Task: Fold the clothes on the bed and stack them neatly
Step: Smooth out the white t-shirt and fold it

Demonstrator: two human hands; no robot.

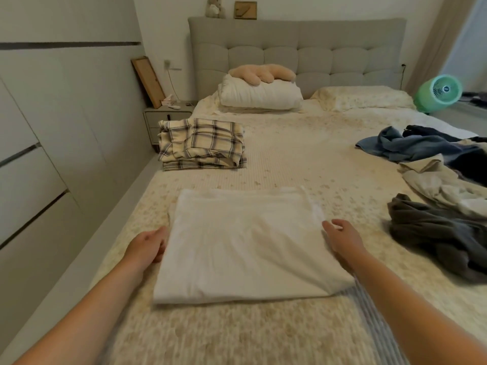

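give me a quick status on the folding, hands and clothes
Left hand and right hand open at the sides of the folded white garment. Plaid stack done. Unfolded pile on the right. Nothing in the way.

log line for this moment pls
white garment folded flat on bed | left hand at its left edge | right hand on right edge | plaid stack done | unfolded pile right

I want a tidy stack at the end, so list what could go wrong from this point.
1. The folded white garment is wide and soft; lifted by the left hand and right hand at its side edges, it may sag and unfold.
2. The plaid stack already looks uneven, so the garment may sit crooked on it.
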